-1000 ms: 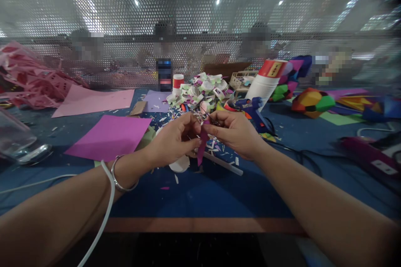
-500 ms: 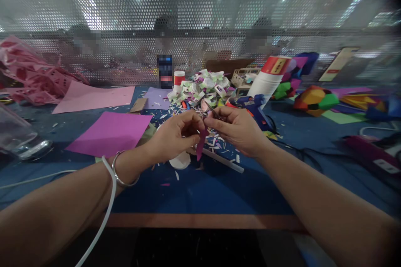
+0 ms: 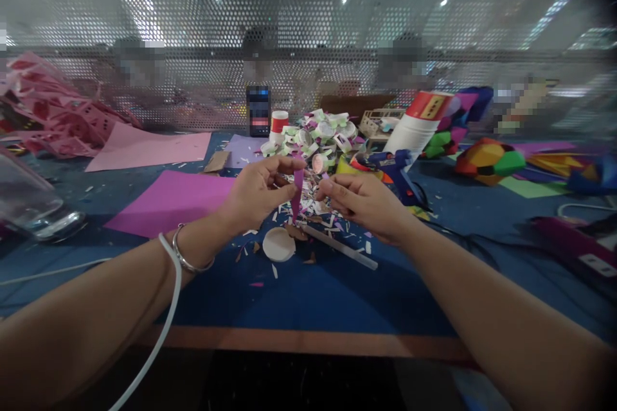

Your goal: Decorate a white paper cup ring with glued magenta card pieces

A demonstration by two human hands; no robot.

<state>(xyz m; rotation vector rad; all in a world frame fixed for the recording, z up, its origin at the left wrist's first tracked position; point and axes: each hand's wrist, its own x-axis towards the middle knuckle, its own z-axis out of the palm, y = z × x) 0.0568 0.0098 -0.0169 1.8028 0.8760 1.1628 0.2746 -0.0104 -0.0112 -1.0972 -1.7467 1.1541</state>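
My left hand (image 3: 258, 192) pinches a narrow magenta paper strip (image 3: 297, 196) between thumb and fingers and holds it upright above the blue table. A silver bangle sits on that wrist. My right hand (image 3: 359, 202) is just right of the strip, fingers curled closed; what it holds is hidden. Below the hands lie a white round disc (image 3: 282, 244), a clear glue stick (image 3: 340, 247) and scattered paper scraps.
A magenta sheet (image 3: 168, 202) and a pink sheet (image 3: 144, 149) lie left. A heap of paper rings (image 3: 321, 135), a blue glue gun (image 3: 393, 170), a white glue bottle (image 3: 414, 125) and coloured paper balls (image 3: 486, 160) lie behind. A perforated screen (image 3: 308, 26) stands at the back, people beyond it.
The hands have moved apart. The strip, which hung down between both hands, now stands upright in my left hand alone. The white disc below is uncovered.
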